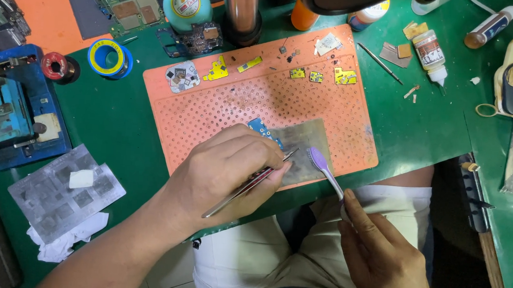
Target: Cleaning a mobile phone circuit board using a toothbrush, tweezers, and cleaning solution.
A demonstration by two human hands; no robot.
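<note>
My left hand (227, 169) grips metal tweezers (247, 187), whose tips press on a grey metal stencil plate (301, 147) at the near edge of an orange perforated mat (241, 104). A small blue circuit board (262, 128) peeks out from under that hand. My right hand (375, 254) holds a toothbrush with a purple head (318, 160); its bristles rest on the plate just right of the tweezer tips. Both hands work close together at the table's front edge.
Small yellow metal shields (216, 70) and chips lie along the mat's far side. A blue fixture (6, 111) stands at left, with tape rolls (109, 58) behind and stencil sheets (63, 193) in front. Bottles (431, 54) and scissors (490, 109) sit at right.
</note>
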